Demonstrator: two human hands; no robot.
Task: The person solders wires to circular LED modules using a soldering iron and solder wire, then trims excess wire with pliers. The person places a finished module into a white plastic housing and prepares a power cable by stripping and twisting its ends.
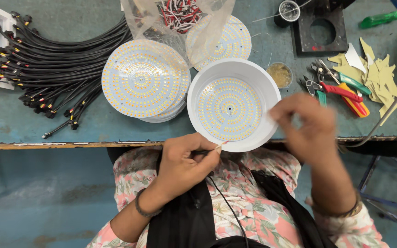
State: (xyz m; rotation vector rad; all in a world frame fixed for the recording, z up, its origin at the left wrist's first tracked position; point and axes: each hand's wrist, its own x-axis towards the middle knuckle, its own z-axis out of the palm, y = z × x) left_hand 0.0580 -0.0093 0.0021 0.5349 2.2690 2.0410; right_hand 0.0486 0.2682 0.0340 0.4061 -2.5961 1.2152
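At the near edge of the blue table [5, 119], we see a white round lamp housing [233, 104] with an LED disc inside, overhanging toward the person so both hands reach it. Our left hand [182, 160] pinches a thin black wire [206, 151], its stripped tip just under the housing's rim. Our right hand [309, 126] is blurred at the right rim; we cannot tell its grip. Stacked LED discs [143, 79] lie alongside.
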